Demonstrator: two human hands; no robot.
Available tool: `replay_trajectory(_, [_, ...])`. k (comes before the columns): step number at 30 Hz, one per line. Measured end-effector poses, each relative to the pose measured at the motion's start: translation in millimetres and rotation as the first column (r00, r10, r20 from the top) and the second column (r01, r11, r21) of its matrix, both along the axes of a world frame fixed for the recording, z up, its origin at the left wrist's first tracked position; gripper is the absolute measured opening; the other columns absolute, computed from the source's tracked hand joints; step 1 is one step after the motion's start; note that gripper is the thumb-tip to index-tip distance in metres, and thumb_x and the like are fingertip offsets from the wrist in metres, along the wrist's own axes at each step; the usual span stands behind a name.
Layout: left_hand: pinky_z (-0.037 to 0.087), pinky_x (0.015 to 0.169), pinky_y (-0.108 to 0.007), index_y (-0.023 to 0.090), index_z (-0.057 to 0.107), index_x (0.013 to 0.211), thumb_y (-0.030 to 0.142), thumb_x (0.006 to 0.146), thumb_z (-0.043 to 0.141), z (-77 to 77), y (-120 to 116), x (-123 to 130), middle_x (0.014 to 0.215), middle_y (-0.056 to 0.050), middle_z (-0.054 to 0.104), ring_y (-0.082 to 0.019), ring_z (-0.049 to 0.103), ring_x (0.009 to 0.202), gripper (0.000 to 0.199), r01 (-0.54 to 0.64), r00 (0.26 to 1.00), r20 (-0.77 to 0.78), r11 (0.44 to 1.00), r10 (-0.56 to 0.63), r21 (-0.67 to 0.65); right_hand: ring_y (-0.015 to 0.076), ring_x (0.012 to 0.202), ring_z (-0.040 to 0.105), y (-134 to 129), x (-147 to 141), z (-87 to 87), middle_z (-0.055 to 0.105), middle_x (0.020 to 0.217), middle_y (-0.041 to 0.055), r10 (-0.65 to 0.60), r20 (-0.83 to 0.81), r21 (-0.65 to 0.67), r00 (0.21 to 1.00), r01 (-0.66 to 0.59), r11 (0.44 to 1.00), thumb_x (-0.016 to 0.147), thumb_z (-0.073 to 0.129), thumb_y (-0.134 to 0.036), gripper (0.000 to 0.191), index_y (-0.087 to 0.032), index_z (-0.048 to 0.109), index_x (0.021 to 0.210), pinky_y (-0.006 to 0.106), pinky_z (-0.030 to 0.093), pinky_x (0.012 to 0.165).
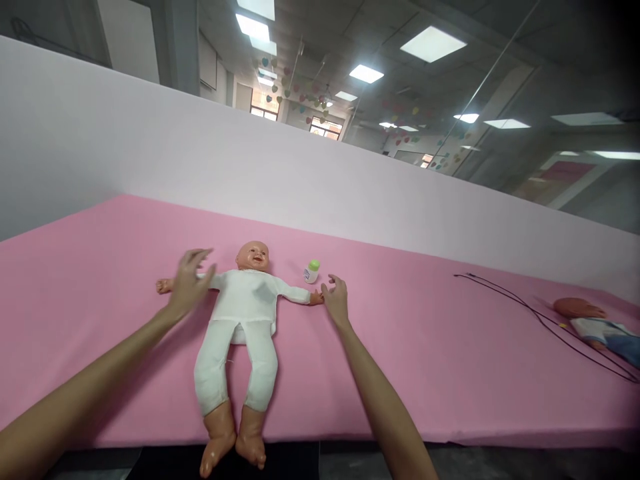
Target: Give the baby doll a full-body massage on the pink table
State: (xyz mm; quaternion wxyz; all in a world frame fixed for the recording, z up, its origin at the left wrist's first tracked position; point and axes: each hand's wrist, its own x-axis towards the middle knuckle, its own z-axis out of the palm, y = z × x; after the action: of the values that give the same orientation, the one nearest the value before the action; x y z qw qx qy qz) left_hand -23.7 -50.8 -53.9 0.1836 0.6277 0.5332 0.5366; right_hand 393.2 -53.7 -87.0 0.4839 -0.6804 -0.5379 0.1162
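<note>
Probably the vinyl baby doll in white cloth suit (244,313) is light and soft; it lies on pink counter (425,380), best held at body. Left grip (189,283) open above its arm, right grip (335,300) open beside its hand.

Before me, the baby doll (245,300) wears plain white, its skin peachy pink, on a bright pink cloth (400,373). I see a green-capped bottle (311,272), a black cord (540,323), and a second doll (597,333) in white and blue.
</note>
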Motion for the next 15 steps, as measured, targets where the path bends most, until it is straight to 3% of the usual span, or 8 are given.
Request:
replay_trajectory(1, [0.052,0.102,-0.046,0.021,0.067,0.134,0.057,0.090,0.063,11.6,0,29,0.137,-0.014,0.064,-0.034,0.062,0.122,0.057,0.206,0.966,0.173,0.977,-0.193,-0.061,0.0261,0.096,0.064,4,-1,6.7,0.059,0.131,0.0158,0.017,0.050,0.013,0.999,-0.018,1.000,0.086,0.056,-0.040,0.058,-0.017,0.057,0.139,0.042,0.057,0.086])
replay_trajectory(2, [0.052,0.103,-0.044,0.018,0.068,0.129,0.061,0.091,0.063,22.3,1,59,0.133,-0.015,0.067,-0.033,0.063,0.122,0.058,0.434,0.856,0.369,0.892,-0.363,-0.129,0.0259,0.097,0.065,9,-2,12.9,0.058,0.134,0.0159,0.042,0.095,0.027,0.995,-0.045,0.999,0.088,0.054,-0.039,0.061,-0.017,0.052,0.145,0.043,0.057,0.086])
replay_trajectory(3, [0.051,0.105,-0.044,0.016,0.068,0.128,0.067,0.092,0.058,31.5,4,90,0.134,-0.018,0.068,-0.034,0.063,0.126,0.063,0.634,0.691,0.563,0.755,-0.454,-0.169,0.0268,0.103,0.064,15,-4,18.4,0.057,0.138,0.0166,0.073,0.148,0.041,0.986,-0.080,0.996,0.089,0.052,-0.036,0.063,-0.017,0.048,0.149,0.044,0.057,0.089])
replay_trajectory(4, [0.050,0.108,-0.043,0.015,0.066,0.130,0.072,0.093,0.054,38.8,9,120,0.139,-0.021,0.065,-0.033,0.061,0.130,0.069,0.771,0.527,0.713,0.613,-0.462,-0.174,0.0283,0.113,0.063,20,-6,22.4,0.055,0.143,0.0177,0.106,0.211,0.052,0.972,-0.119,0.992,0.089,0.051,-0.033,0.064,-0.016,0.046,0.151,0.045,0.055,0.096])
replay_trajectory(6, [0.050,0.110,-0.042,0.012,0.064,0.131,0.078,0.091,0.050,47.4,20,172,0.144,-0.026,0.059,-0.033,0.060,0.134,0.078,0.871,0.365,0.867,0.454,-0.339,-0.189,0.0310,0.135,0.053,31,-11,25.5,0.050,0.153,0.0191,0.170,0.339,0.055,0.925,-0.200,0.978,0.089,0.049,-0.027,0.066,-0.013,0.043,0.154,0.050,0.046,0.113])
replay_trajectory(7, [0.050,0.109,-0.042,0.013,0.063,0.133,0.079,0.091,0.047,49.1,25,192,0.146,-0.027,0.057,-0.033,0.059,0.135,0.079,0.887,0.335,0.889,0.422,-0.313,-0.186,0.0316,0.143,0.046,36,-12,24.5,0.048,0.156,0.0192,0.200,0.389,0.045,0.899,-0.236,0.971,0.089,0.048,-0.025,0.067,-0.012,0.042,0.155,0.052,0.040,0.119])
replay_trajectory(10, [0.055,0.103,-0.045,0.021,0.063,0.134,0.075,0.094,0.050,47.1,35,226,0.143,-0.022,0.061,-0.033,0.059,0.134,0.069,0.883,0.341,0.884,0.431,-0.319,-0.185,0.0305,0.154,0.035,47,-14,15.2,0.045,0.161,0.0182,0.272,0.451,-0.019,0.850,-0.295,0.955,0.090,0.045,-0.021,0.066,-0.011,0.043,0.156,0.054,0.029,0.126])
replay_trajectory(15, [0.057,0.098,-0.047,0.026,0.064,0.132,0.050,0.100,0.062,38.5,35,228,0.139,-0.012,0.062,-0.027,0.063,0.120,0.040,0.871,0.355,0.861,0.462,-0.363,-0.164,0.0286,0.154,0.036,53,-2,8.1,0.048,0.159,0.0186,0.317,0.453,-0.085,0.833,-0.313,0.946,0.093,0.040,-0.016,0.061,-0.009,0.050,0.152,0.053,0.028,0.127])
